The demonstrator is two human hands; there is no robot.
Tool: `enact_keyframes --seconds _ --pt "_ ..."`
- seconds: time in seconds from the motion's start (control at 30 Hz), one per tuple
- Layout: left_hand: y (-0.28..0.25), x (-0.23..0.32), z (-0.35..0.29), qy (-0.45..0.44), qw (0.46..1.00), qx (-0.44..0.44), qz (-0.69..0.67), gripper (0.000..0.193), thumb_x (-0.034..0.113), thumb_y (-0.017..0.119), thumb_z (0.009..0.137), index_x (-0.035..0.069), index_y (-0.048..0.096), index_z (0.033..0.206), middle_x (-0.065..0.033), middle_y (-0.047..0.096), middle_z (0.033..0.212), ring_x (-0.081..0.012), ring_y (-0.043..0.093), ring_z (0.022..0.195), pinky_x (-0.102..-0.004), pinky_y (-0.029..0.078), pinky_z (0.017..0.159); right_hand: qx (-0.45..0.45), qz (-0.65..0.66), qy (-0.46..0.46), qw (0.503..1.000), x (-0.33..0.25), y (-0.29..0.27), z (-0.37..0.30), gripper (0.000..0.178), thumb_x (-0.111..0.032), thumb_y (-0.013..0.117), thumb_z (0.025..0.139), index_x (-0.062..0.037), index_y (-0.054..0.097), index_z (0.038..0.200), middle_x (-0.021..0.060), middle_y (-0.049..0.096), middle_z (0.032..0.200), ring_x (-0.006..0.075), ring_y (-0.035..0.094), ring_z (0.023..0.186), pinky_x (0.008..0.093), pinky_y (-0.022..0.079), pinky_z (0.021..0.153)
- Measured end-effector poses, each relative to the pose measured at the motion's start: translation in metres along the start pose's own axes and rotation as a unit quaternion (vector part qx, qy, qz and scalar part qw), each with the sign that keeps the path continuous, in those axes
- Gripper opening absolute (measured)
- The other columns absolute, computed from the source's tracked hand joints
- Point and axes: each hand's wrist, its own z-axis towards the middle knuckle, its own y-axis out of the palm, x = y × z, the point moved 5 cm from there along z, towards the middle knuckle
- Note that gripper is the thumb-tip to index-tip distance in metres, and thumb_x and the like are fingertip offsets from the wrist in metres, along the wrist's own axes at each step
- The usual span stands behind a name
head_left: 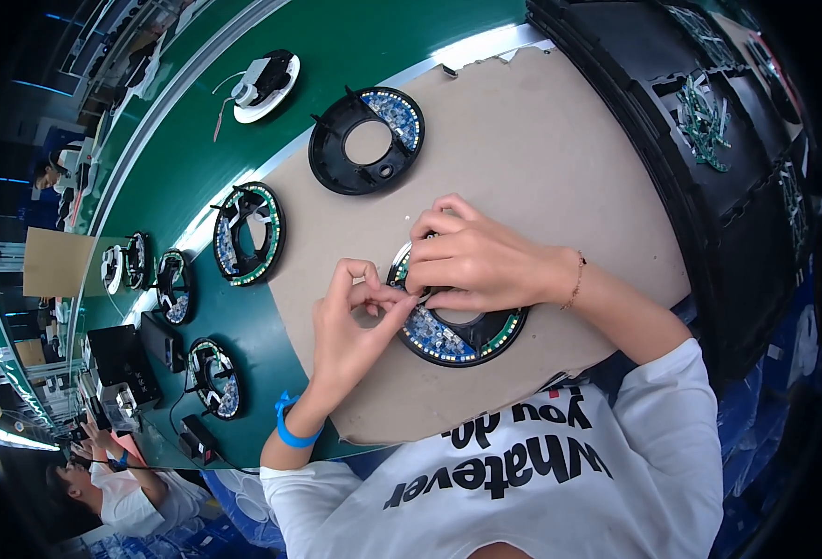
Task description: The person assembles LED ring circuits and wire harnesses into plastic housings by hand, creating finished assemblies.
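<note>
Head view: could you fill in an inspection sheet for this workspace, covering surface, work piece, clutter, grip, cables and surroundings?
Surface: brown cardboard sheet on a green tabletop.
Work piece: black ring unit with blue and green boards, on the cardboard, partly hidden.
Clutter: second ring unit further up the cardboard; more ring units at left; white disc carrying a black module.
Grip: left hand and right hand meet at the fingertips over the work piece; anything pinched is too small to tell.
Cables: thin dark cable near a small black box, lower left.
Surroundings: black trays holding green strips at right; another person at lower left.
</note>
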Motion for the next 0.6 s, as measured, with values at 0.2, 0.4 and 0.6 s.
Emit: enact_keyframes --seconds 0.2,0.4,0.6 --pt "-0.003 -0.004 0.0 -0.017 1.0 0.012 -0.021 0.032 0.001 0.07 0.077 0.006 0.041 0.089 -0.0056 0.066 0.078 -0.0076 0.058 0.071 -0.0204 0.042 0.062 0.048 -0.014 -0.025 0.998 -0.002 -0.004 -0.002 0.01 -0.012 0.068 0.072 -0.0102 0.061 0.08 -0.001 0.058 0.079 0.02 0.053 0.093 0.041 0.036 0.09" --pt "-0.012 -0.013 -0.007 0.011 0.999 0.014 0.027 0.033 -0.001 0.072 0.072 0.005 0.047 0.093 -0.0076 0.063 0.095 -0.0106 0.058 0.084 -0.0228 0.043 0.071 0.037 -0.034 -0.034 0.998 -0.002 -0.002 -0.001 0.005 -0.009 0.066 0.071 -0.008 0.061 0.074 0.0002 0.057 0.076 0.0206 0.054 0.09 0.0397 0.04 0.087" --pt "-0.01 -0.013 -0.008 0.05 0.997 0.015 0.058 0.036 0.005 0.075 0.07 0.003 0.053 0.099 -0.0093 0.063 0.104 -0.0186 0.06 0.088 -0.0284 0.046 0.074 0.02 -0.021 -0.045 0.999 -0.003 -0.001 0.002 0.004 -0.008 0.066 0.069 -0.0073 0.062 0.072 0.0004 0.057 0.075 0.0207 0.055 0.091 0.04 0.04 0.088"
